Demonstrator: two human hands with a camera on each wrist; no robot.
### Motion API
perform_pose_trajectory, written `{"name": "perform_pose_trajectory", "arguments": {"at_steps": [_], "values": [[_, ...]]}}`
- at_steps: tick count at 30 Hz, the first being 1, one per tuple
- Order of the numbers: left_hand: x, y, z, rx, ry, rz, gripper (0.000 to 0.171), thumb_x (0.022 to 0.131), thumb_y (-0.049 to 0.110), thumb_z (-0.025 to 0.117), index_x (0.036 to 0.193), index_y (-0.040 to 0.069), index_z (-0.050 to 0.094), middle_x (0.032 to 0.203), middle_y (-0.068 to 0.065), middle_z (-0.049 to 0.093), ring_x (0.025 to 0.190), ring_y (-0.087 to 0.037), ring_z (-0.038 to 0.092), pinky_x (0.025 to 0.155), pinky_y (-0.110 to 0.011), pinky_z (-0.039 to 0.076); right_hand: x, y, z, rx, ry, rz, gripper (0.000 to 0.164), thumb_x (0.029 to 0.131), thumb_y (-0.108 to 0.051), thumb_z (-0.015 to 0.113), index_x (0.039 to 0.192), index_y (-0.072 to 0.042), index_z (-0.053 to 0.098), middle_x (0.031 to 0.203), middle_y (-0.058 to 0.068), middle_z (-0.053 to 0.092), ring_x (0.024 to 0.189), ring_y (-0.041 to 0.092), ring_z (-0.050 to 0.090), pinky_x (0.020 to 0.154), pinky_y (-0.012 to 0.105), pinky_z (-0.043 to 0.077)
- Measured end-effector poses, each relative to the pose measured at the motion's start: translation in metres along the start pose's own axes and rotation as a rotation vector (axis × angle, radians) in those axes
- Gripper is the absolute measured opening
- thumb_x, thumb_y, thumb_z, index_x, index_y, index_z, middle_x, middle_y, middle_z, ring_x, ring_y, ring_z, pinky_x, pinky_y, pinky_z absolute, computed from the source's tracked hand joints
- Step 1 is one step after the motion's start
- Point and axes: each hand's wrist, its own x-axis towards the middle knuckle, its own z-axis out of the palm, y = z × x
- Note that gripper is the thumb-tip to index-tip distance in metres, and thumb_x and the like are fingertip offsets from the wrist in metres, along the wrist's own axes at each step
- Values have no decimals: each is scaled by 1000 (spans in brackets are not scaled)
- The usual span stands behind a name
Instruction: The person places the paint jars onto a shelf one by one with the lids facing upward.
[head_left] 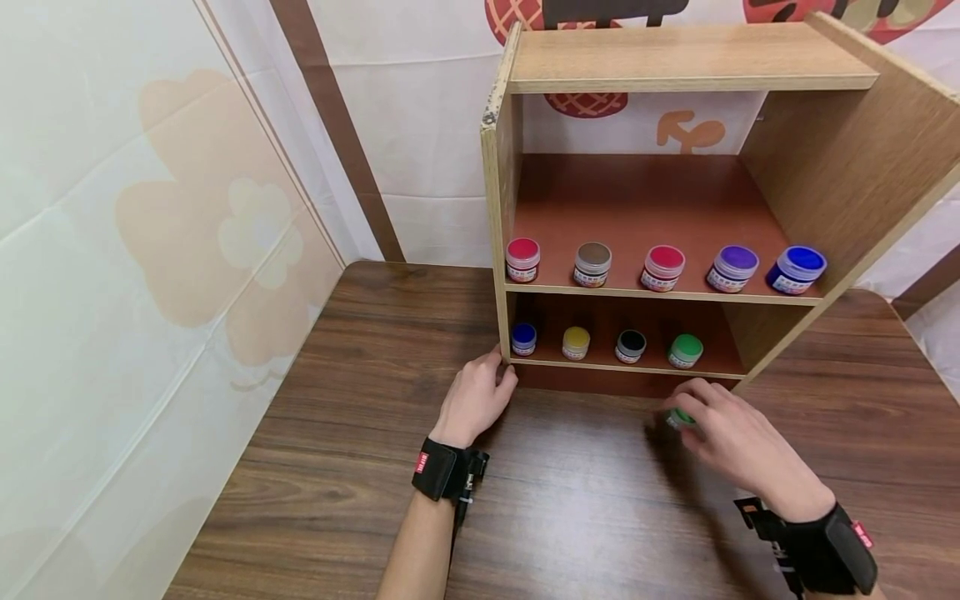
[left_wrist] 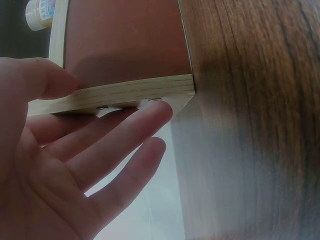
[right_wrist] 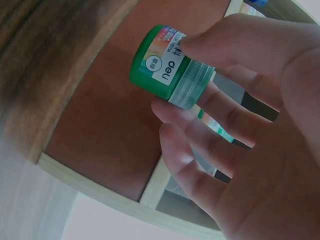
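My right hand (head_left: 731,429) holds a small green paint jar (right_wrist: 162,65) between thumb and fingers, just in front of the shelf's lower right part. A printed "deli" label shows on the jar in the right wrist view. With my left hand (head_left: 474,396) I pinch the bottom front corner of the wooden shelf's left side panel (left_wrist: 135,90), thumb on one face and fingers on the other. On the lower shelf board stand a blue jar (head_left: 523,339), a yellow jar (head_left: 576,342), a black jar (head_left: 630,346) and another green jar (head_left: 686,351).
The middle board carries two red jars (head_left: 522,259) (head_left: 663,267), a brown jar (head_left: 592,264), a purple jar (head_left: 732,268) and a blue-lidded jar (head_left: 797,269). The shelf stands on a dark wood table (head_left: 337,400), against a printed cloth (head_left: 427,167).
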Motion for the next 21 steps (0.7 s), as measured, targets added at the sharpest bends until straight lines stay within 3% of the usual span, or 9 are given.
{"name": "perform_pose_trajectory", "arguments": {"at_steps": [12, 21], "values": [[0, 0, -1, -2, 0, -5, 32, 95, 17, 53, 121, 2, 63, 75, 0, 61, 52, -7, 46, 44, -22, 34, -5, 9, -19, -15, 110, -26, 38, 68, -3, 79, 103, -11, 68, 103, 4, 60, 84, 20, 60, 66, 40, 49], [0, 0, 0, -5, 3, 0, 34, 95, 17, 53, 124, 2, 62, 78, -2, 64, 52, -7, 46, 45, -22, 35, -9, 20, -35, -30, 135, 26, 43, 66, -8, 83, 106, -10, 67, 105, 6, 60, 86, 21, 59, 67, 44, 51]]}}
